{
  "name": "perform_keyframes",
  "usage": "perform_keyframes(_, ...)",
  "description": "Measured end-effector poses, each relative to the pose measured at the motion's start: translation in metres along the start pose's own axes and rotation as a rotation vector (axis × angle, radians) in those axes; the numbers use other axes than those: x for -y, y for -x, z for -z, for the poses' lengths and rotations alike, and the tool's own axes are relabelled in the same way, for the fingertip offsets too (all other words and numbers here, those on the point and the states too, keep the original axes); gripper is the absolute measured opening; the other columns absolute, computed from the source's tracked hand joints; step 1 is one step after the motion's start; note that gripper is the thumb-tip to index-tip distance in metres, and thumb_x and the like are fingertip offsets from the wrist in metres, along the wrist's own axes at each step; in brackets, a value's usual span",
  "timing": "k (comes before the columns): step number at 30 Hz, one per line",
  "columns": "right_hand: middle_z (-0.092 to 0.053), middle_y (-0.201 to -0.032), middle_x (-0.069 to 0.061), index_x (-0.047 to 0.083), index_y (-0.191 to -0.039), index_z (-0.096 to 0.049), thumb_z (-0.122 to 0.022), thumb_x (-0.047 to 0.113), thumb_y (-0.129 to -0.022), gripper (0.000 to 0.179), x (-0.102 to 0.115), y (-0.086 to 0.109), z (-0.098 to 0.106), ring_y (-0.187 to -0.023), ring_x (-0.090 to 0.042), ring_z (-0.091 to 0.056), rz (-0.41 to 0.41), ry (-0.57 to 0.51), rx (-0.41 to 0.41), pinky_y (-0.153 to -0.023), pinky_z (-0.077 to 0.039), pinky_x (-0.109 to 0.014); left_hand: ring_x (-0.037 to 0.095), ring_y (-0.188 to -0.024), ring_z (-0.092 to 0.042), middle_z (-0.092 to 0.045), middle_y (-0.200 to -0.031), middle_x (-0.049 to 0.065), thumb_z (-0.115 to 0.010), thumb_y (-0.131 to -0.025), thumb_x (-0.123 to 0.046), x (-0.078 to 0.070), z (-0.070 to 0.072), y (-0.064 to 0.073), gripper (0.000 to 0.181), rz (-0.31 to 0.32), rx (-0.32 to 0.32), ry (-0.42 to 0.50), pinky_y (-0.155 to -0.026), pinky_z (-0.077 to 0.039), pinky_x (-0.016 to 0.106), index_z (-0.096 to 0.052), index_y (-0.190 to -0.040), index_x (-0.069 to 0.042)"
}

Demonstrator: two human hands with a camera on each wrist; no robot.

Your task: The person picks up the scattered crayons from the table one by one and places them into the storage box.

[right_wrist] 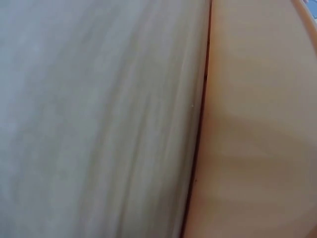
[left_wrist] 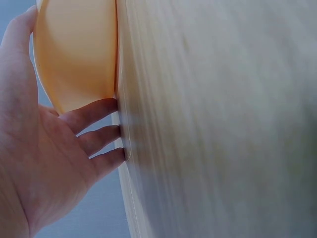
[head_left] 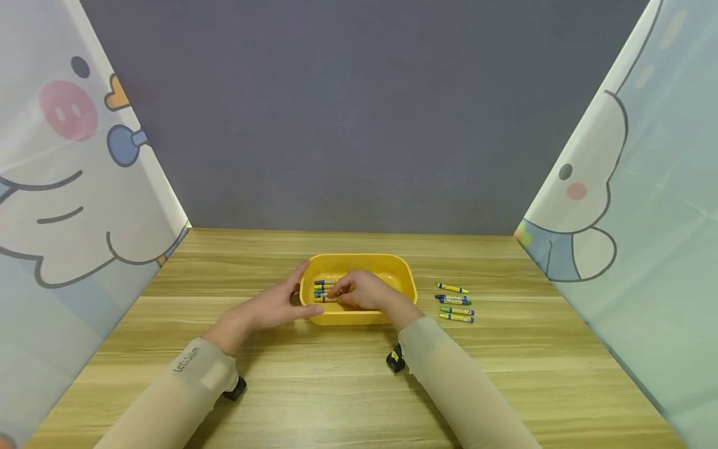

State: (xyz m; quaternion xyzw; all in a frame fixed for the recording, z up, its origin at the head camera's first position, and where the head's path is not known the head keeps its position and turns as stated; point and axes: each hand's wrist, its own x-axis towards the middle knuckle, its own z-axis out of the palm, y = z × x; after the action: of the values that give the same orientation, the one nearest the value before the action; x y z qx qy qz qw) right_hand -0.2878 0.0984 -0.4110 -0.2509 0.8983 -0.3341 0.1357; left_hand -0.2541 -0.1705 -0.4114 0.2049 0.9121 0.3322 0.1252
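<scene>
A yellow plastic bin [head_left: 401, 274] stands near the middle of the wooden table. My left hand [head_left: 275, 307] rests against its left end, the thumb along the front rim and the index finger at the back-left corner. In the left wrist view the other fingers [left_wrist: 101, 136] are spread, their tips down by the tabletop. Reaching inside, my right hand [head_left: 366, 292] bends its fingers and pinches a crayon [head_left: 324, 300] at the front of a row. Several yellow-and-blue wrapped crayons [head_left: 321, 287] lie side by side there, partly hidden by that hand. The right wrist view shows no hand.
Several more crayons [head_left: 457, 318] lie loose on the table [head_left: 314, 386] to the right of the bin. A dark grey panel [head_left: 359, 125] rises behind the table. Cartoon-printed sheets [head_left: 645, 218] flank both sides.
</scene>
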Motion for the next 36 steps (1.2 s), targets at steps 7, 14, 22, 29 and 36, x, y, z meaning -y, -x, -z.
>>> perform_keyframes(7,-0.07,-0.113,0.0,0.023,-0.115,-0.088,-0.075,0.01,-0.104,0.022,0.0,0.0,0.001,-0.093,-0.016,-0.056,-0.001,0.001,0.006,-0.086,-0.049,-0.033,0.039,-0.149,-0.055,-0.05,-0.169,0.02,-0.072,-0.094,-0.076,0.0,0.0,0.0,0.126,-0.001,-0.002,-0.013,-0.124,-0.043,0.063,0.002,-0.179,-0.02)
perform_keyframes(14,-0.078,-0.113,0.001,0.023,-0.118,-0.086,-0.075,0.012,-0.104,0.021,0.003,0.001,0.002,-0.079,-0.014,-0.057,-0.001,-0.026,-0.004,-0.077,-0.05,-0.03,0.039,-0.147,-0.058,-0.05,-0.168,0.021,-0.072,-0.094,-0.076,-0.001,0.001,0.002,0.126,0.0,-0.004,-0.022,-0.122,-0.044,0.063,0.002,-0.179,-0.02)
perform_keyframes(22,-0.077,-0.118,0.0,0.018,-0.126,-0.084,-0.073,0.016,-0.105,0.024,0.009,0.012,0.018,-0.083,-0.015,-0.057,0.036,-0.046,-0.064,-0.08,-0.05,-0.031,0.036,-0.145,-0.06,-0.054,-0.166,0.02,-0.072,-0.095,-0.075,-0.001,-0.001,0.001,0.125,-0.009,0.002,-0.005,-0.122,-0.045,0.063,0.004,-0.179,-0.021)
perform_keyframes(29,-0.077,-0.116,-0.002,0.012,-0.129,-0.081,-0.074,0.018,-0.106,0.025,0.0,0.033,0.05,-0.082,-0.016,-0.053,0.077,-0.021,-0.134,-0.073,-0.047,-0.03,0.036,-0.149,-0.057,-0.054,-0.166,0.018,-0.075,-0.094,-0.073,-0.001,-0.001,0.001,0.126,0.003,0.004,0.027,-0.126,-0.04,0.062,0.004,-0.179,-0.022)
perform_keyframes(36,-0.073,-0.12,-0.01,0.012,-0.131,-0.08,-0.073,0.022,-0.108,0.027,-0.032,0.069,0.09,-0.069,-0.015,-0.045,0.036,-0.099,-0.224,-0.063,-0.042,-0.028,0.036,-0.148,-0.057,-0.057,-0.162,0.018,-0.076,-0.093,-0.073,0.0,-0.001,0.001,0.127,-0.002,-0.003,0.019,-0.126,-0.039,0.062,0.003,-0.179,-0.022)
